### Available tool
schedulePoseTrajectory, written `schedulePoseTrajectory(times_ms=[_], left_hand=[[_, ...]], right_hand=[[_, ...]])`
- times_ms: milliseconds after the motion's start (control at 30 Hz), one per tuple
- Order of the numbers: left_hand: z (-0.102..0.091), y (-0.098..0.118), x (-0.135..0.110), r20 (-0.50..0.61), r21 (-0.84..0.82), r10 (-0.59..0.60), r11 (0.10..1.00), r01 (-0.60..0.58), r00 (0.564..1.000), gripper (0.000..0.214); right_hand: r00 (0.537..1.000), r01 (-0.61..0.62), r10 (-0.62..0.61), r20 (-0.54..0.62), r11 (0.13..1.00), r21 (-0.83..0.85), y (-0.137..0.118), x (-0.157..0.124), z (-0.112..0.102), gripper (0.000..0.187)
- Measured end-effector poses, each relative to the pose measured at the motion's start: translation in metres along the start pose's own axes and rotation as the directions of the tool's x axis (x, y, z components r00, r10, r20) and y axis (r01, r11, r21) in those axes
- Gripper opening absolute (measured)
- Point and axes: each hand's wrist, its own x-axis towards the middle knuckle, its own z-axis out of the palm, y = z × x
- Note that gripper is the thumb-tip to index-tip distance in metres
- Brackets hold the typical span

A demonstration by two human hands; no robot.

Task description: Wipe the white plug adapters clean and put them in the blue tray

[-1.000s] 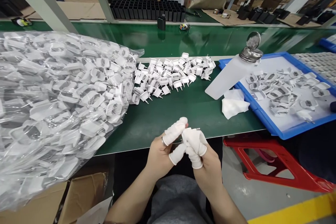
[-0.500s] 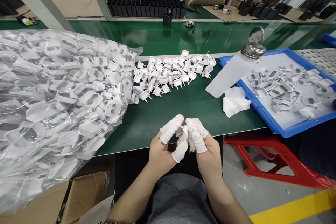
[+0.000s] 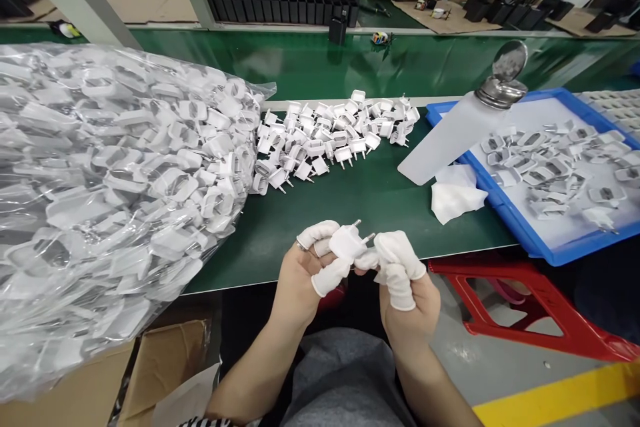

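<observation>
While your left hand [image 3: 300, 277] grips a white plug [image 3: 346, 241], pins facing away from you, above the desk [image 3: 280, 240] near its front edge, your right hand [image 3: 407, 287] pinches a white cloth [image 3: 381, 275] just beside it. More plugs [image 3: 333, 137] lie piled between the bag [image 3: 125, 193] and the tray [image 3: 510, 223].

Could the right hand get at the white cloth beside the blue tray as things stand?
Probably yes: the white cloth lies just beyond the right hand; the bottle and blue tray sit behind and beside it, not between.
</observation>
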Motion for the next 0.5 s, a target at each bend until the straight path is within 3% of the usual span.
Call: schedulePoseTrajectory(times_ms=[133, 300, 400, 500], left_hand=[[-0.004, 0.000, -0.002, 0.016, 0.023, -0.034, 0.999, 0.034, 0.999, 0.038], [-0.008, 0.007, 0.000, 0.049, 0.022, -0.204, 0.979, 0.203, 0.978, 0.035], [-0.011, 0.011, 0.001, 0.133, 0.086, -0.370, 0.929, 0.361, 0.920, 0.018], [-0.014, 0.013, 0.002, 0.203, 0.129, -0.470, 0.883, 0.452, 0.859, 0.021]], right_hand=[[0.991, -0.135, 0.134, 0.025, 0.988, 0.077, 0.003, 0.002, -0.006, 0.024], [0.971, -0.072, 0.061, 0.232, 0.997, 0.036, -0.004, 0.013, -0.019, 0.020], [0.902, -0.055, 0.008, 0.433, 0.994, 0.095, -0.010, 0.018, -0.024, 0.022], [0.846, -0.030, -0.020, 0.532, 0.996, 0.085, -0.015, 0.019, -0.027, 0.024]])
